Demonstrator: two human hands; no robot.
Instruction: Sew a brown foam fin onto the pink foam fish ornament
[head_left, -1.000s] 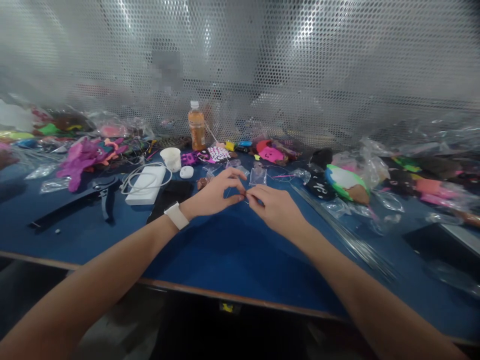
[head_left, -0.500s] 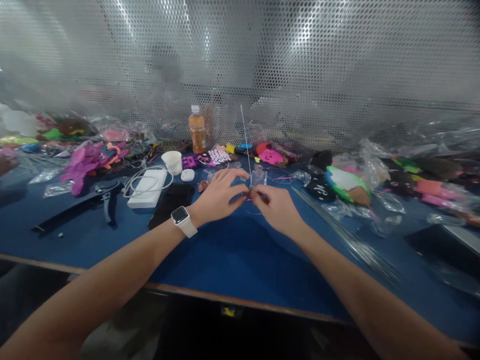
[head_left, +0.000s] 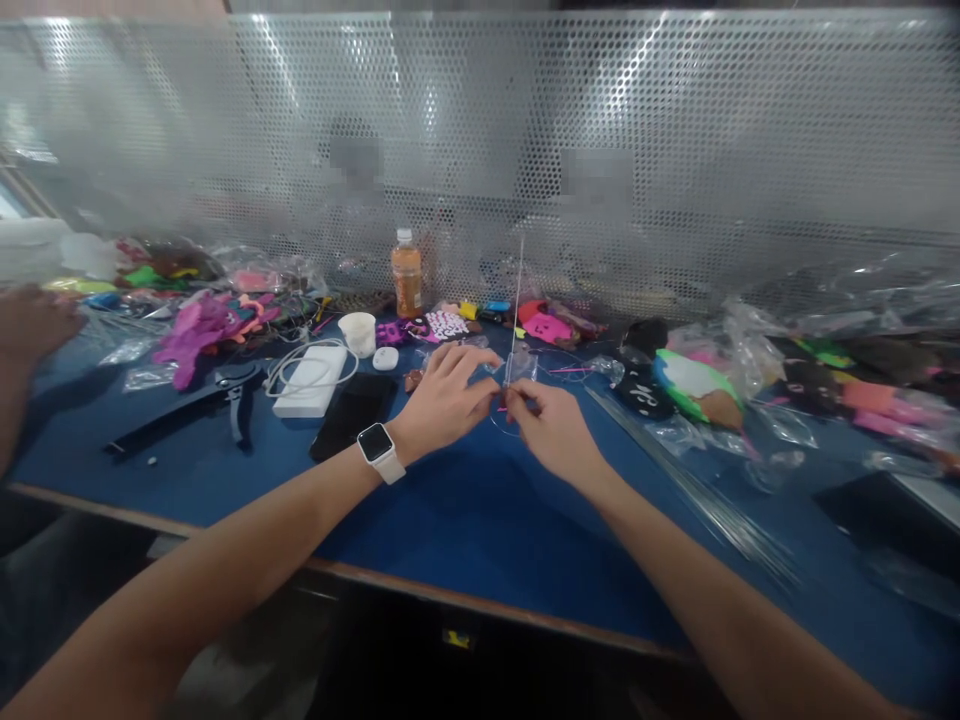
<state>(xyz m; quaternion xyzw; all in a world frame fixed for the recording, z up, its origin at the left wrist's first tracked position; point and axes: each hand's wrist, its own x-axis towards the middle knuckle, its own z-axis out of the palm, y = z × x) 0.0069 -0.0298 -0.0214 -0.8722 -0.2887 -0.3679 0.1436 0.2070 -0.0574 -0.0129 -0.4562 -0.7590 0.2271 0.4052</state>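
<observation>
My right hand (head_left: 553,428) pinches a thin pale wire (head_left: 517,300) that stands nearly upright above its fingertips. Beside it on the left, my left hand (head_left: 448,396) is closed at thumb and fingertip near the wire's lower end; what sits between them is too small to make out. A white-banded watch (head_left: 381,451) is on my left wrist. A fine loop of thread or wire hangs just below the fingertips, with a bit of pink by it.
Behind my hands stand an orange drink bottle (head_left: 407,275) and a white cup (head_left: 358,334). To the left lie a white power bank (head_left: 309,384), a black phone (head_left: 352,412) and pliers (head_left: 238,405). Wires (head_left: 697,488) lie right. A person's hand (head_left: 37,325) is far left.
The view has shifted, so the table items appear farther right and slightly lower. The wire has tilted from leaning left to leaning slightly right. Another person's hand shows more at the left edge.
</observation>
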